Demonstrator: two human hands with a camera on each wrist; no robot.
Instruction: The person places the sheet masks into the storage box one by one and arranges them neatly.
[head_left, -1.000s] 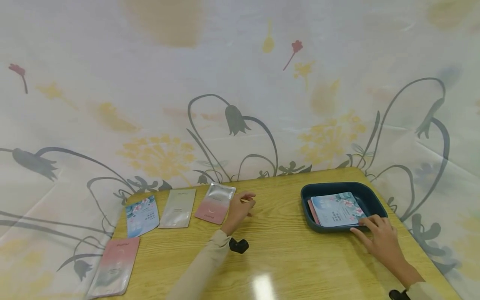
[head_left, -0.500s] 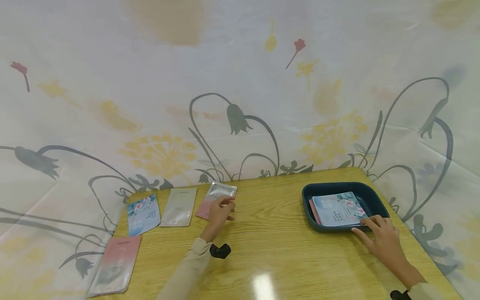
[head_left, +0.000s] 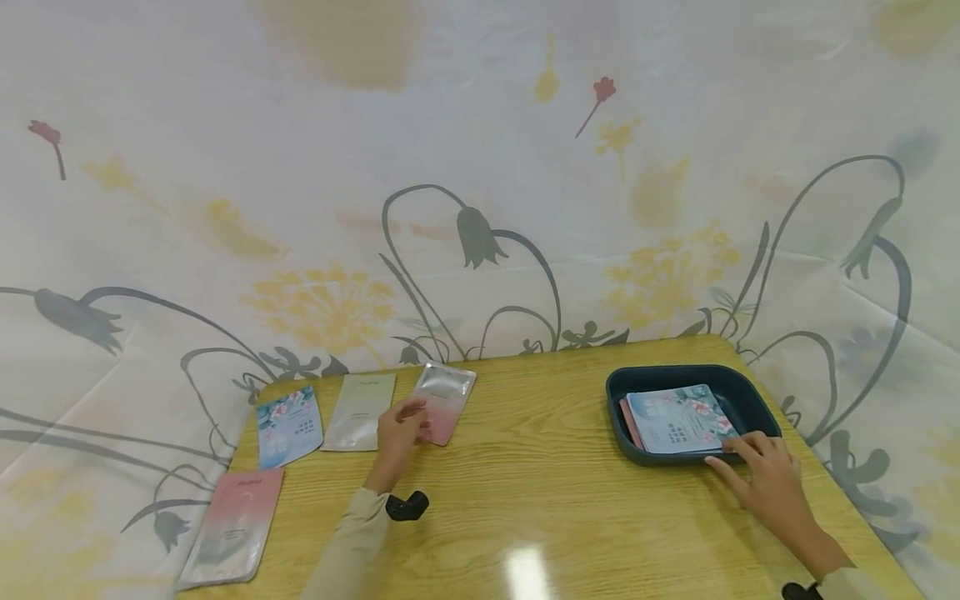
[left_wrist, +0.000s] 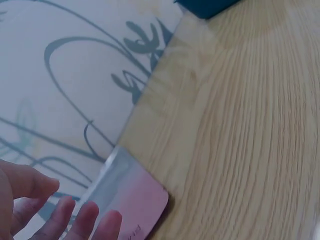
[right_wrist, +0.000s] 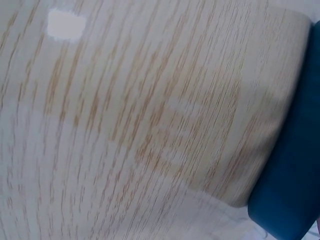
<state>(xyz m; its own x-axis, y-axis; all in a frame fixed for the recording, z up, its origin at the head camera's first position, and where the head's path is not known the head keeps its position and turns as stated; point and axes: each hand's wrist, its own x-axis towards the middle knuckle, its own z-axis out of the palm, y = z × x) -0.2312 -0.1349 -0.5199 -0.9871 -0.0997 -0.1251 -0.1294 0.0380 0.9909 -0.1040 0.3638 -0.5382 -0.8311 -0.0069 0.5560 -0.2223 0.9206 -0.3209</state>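
Toward the back of the wooden table [head_left: 570, 492], a silver-and-pink sachet [head_left: 450, 398] lies just right of the left hand [head_left: 399, 435], the nearer one, its long axis slanting away rightward. Those fingers bend loosely, apparently holding nothing; the right hand [head_left: 771, 482] pinches the blue tray's [head_left: 667, 459] near rim. The sachet's lettering is unreadable.

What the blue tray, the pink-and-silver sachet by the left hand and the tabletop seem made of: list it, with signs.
Blue tray: probably plastic, fairly matte; smooth walls and rounded corners suggest moulding.
Pink-and-silver sachet: likely foil or metallised film, glossy; its silver end shines.
Tabletop: wood or wood-look laminate, glossy, with grain lines and a bright reflection.
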